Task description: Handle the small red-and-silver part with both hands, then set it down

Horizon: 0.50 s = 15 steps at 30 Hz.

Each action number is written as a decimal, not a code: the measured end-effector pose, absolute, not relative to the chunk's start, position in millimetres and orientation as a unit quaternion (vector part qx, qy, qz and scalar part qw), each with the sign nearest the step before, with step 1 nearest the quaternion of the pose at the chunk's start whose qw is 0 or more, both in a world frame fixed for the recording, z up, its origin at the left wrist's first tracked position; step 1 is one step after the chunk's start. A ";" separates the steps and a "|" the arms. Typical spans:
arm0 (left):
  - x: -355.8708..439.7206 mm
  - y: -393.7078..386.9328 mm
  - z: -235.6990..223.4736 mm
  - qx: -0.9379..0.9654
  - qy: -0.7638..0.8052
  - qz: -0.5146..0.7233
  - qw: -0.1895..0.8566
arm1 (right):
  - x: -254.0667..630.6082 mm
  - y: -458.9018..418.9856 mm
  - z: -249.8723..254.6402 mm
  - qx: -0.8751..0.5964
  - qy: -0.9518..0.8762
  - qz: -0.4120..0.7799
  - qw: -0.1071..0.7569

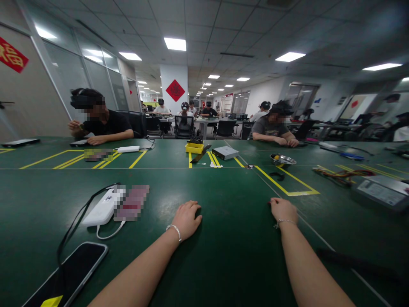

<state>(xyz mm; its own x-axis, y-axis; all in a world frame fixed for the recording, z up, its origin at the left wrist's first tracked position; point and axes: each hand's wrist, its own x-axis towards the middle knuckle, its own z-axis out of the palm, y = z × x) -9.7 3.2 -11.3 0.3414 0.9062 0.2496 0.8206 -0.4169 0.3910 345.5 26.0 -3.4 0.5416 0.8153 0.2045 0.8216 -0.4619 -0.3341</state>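
My left hand [187, 219] lies palm down on the green table [230, 238], its fingers stretched forward and the thumb apart, holding nothing visible. To its left are a white power bank [104, 209] with a cable and a blurred-out flat reddish thing [132, 204]. Further right, my right hand [283, 211] rests on the table with its fingers curled in. A small dark reddish spot shows at its fingertips; whether that is a held thing or a nail I cannot make out. A light bracelet circles each wrist.
A phone [75, 273] lies at the near left. Across the table are a yellow bin [194, 147], a grey metal box [225, 152] and a metal bowl [283, 160]. A power supply [381, 192] with cables sits at right. Two people sit opposite.
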 end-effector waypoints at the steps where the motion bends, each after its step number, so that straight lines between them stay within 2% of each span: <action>1: -10.0 3.3 -12.0 0.814 0.529 0.220 0.096 | 347.0 25.5 -4.4 -0.859 -0.473 -0.006 0.196; 6: -10.7 4.1 -14.6 0.817 0.525 0.222 0.088 | 341.0 27.5 -4.2 -0.867 -0.443 -0.045 0.222; 10: -10.3 4.4 -14.3 0.818 0.525 0.219 0.087 | 296.5 29.5 7.0 -0.772 -0.581 -0.097 0.237; 15: -9.9 5.0 -14.5 0.825 0.518 0.205 0.092 | 208.2 14.5 11.1 -0.617 -0.753 -0.042 0.223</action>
<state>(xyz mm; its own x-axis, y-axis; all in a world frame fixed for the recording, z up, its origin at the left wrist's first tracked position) -9.9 5.0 -14.5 0.3790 0.8928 0.2435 0.8176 -0.4463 0.3637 208.2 14.5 11.1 -0.1376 0.9111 0.3886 0.9488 0.2339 -0.2124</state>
